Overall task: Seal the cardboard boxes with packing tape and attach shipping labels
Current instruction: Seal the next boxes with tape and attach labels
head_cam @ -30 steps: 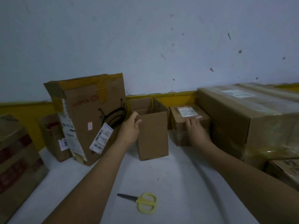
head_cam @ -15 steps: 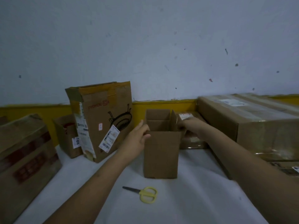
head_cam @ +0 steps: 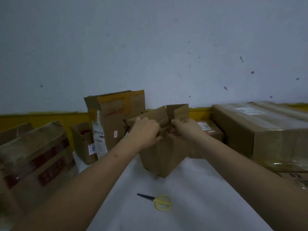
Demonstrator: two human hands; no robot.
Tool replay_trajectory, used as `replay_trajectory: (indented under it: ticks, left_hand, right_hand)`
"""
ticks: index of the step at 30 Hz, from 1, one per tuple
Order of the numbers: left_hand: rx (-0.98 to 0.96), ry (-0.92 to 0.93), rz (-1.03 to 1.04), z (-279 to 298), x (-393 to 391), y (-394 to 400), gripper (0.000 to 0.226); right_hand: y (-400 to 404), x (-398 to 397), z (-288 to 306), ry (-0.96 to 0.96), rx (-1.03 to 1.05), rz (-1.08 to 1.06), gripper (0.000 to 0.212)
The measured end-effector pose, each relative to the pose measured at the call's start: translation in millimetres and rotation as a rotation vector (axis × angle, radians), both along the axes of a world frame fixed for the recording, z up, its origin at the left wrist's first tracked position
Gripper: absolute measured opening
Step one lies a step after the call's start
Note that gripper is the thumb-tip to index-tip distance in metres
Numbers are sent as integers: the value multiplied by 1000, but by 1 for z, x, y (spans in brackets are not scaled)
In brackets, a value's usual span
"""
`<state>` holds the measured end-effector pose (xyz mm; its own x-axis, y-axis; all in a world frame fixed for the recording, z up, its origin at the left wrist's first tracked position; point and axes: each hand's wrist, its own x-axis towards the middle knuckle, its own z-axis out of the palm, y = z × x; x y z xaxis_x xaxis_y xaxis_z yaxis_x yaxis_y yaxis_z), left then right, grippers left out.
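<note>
I am now working both hands at the top of the small open cardboard box, which half a second ago stood square and upright in front of me and is now turned corner-on and tipped a little on the white desk. My left hand, which was only resting against its left wall, is now curling over the near flap and pinching it; my right hand, earlier reaching past the box, is gripping the flap edge just beside it. The far flaps are standing up beyond my hands. I judge I am folding the flaps shut, so taping is not yet begun and no tape is in sight. The yellow scissors are lying below my hands, nearer me.
</note>
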<state>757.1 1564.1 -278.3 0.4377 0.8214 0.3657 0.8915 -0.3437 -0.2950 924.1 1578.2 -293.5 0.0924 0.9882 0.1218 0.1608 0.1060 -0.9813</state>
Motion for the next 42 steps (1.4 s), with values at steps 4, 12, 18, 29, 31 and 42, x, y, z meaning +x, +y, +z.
replay_trajectory:
  ticks: [4, 12, 18, 29, 31, 42]
  left_hand:
    - [43, -120, -81, 2, -28, 17, 38]
    - [137, -261, -390, -20, -66, 30, 24]
    - [243, -104, -291, -53, -86, 28, 24]
    - [114, -183, -180, -92, -127, 10, 41]
    - [196, -285, -163, -99, -127, 7, 34]
    - [148, -1108, 150, -148, -151, -83, 33]
  right_hand:
    - [11, 38, 8, -792, 549, -303, 37]
    - [43, 69, 1, -1368, 590, 0, 101]
    - [3, 45, -19, -1332, 619, 218, 11]
    - [-11, -5, -67, -1616, 409, 271, 45]
    - [-8, -4, -61, -1561, 392, 277, 35]
    - [-52, -54, -51, -944, 1333, -121, 23]
